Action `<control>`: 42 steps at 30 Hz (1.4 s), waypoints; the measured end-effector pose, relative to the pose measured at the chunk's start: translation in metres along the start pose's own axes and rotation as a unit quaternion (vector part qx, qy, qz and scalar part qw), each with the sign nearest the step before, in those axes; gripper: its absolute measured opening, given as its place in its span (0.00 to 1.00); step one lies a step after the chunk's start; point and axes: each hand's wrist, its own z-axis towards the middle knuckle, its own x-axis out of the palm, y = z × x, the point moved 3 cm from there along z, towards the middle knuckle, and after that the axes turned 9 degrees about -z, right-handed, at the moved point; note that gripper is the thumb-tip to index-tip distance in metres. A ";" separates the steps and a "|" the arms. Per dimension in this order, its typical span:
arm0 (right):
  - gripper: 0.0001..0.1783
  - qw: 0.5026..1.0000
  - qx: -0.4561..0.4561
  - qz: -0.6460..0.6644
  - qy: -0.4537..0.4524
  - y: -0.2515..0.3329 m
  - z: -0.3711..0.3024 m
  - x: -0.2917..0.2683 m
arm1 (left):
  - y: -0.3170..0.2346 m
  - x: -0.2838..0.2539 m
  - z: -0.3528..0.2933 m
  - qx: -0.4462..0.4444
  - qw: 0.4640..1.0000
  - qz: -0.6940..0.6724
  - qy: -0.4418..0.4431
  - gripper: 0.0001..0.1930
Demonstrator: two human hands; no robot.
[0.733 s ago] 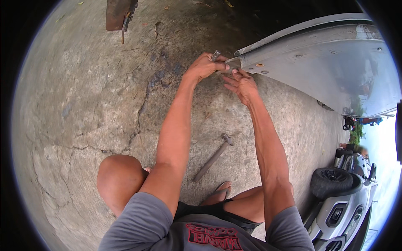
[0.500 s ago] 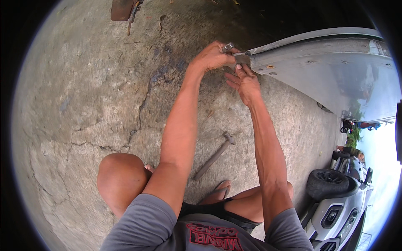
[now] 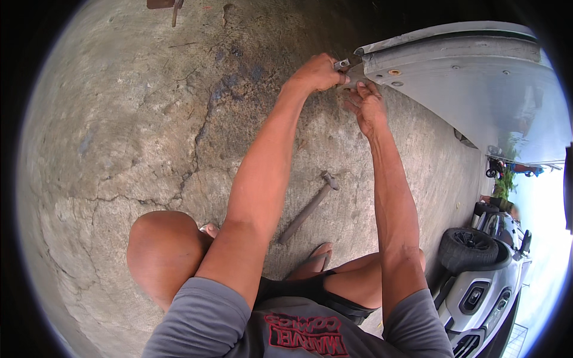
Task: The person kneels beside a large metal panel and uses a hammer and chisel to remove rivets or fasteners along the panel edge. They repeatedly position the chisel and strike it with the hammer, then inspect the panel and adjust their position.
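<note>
My left hand (image 3: 319, 73) is closed around a metal tool whose round, socket-like end (image 3: 341, 64) sticks out past the knuckles. Close beside it, my right hand (image 3: 370, 108) has its thumb on a thin flat grey metal piece (image 3: 356, 75), while the other fingers spread beneath. Part of that piece is hidden by my fingers. Both hands are at the near corner of a long silvery metal panel (image 3: 453, 77), which has rivets and small holes along its edge. Whether the flat piece touches the panel I cannot make out.
A hammer (image 3: 309, 206) with a worn handle lies on the cracked concrete floor (image 3: 143, 137) between my arms, near my sandalled foot (image 3: 316, 258). At the far left is a rusty brown metal piece (image 3: 161, 3). A parked silver vehicle (image 3: 483, 292) stands on the right.
The view has shifted slightly, so floor and panel sit higher. Both hands have moved a little right with the flat piece, which now shows lower beside the panel's corner.
</note>
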 end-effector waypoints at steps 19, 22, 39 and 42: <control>0.29 0.988 -0.076 -0.104 -0.084 -0.006 -0.014 -0.044 | 0.001 0.067 0.013 0.272 0.909 -0.272 -0.157 0.20; 0.29 0.989 -0.084 -0.099 -0.071 -0.004 -0.016 -0.048 | 0.005 0.063 0.016 0.245 0.916 -0.246 -0.202 0.19; 0.22 0.961 -0.215 -0.060 -0.163 0.007 -0.003 -0.047 | -0.011 0.058 0.007 0.232 0.944 -0.052 -0.226 0.06; 0.20 0.959 -0.228 -0.061 -0.158 0.010 -0.002 -0.049 | -0.014 0.061 0.005 0.192 0.955 -0.077 -0.211 0.04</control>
